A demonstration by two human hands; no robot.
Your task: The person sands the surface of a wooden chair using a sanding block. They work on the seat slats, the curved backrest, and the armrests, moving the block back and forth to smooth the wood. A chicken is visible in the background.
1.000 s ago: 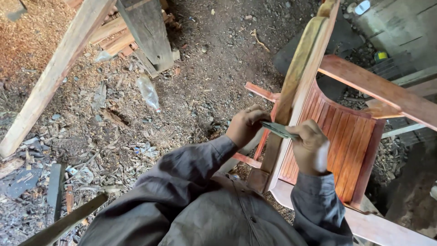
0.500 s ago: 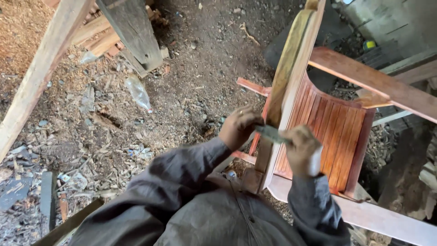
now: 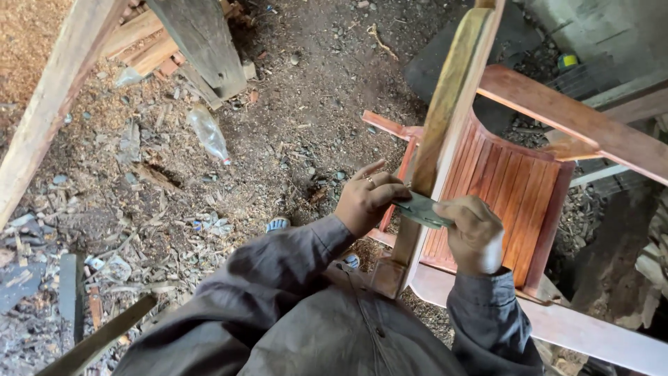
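A reddish wooden chair (image 3: pixel 508 188) with a slatted curved back stands right in front of me. Its pale upright rail (image 3: pixel 452 111) runs from the top middle down toward my chest. A thin flat metal scraper blade (image 3: pixel 419 208) lies across that rail. My left hand (image 3: pixel 367 198) grips the blade's left end with fingers curled; a ring shows on one finger. My right hand (image 3: pixel 474 233) pinches the blade's right end, fist closed over it. Grey sleeves cover both my arms.
The dirt floor is strewn with wood chips and sawdust. A crushed plastic bottle (image 3: pixel 208 134) lies at the left. Rough timber posts (image 3: pixel 202 42) and a long plank (image 3: pixel 52 104) lean at the upper left. Another chair's red arm (image 3: pixel 577 122) reaches in from the right.
Both hands and the blade have slid a little down the rail toward me. The view has shifted slightly, with the chair now nearer the middle.
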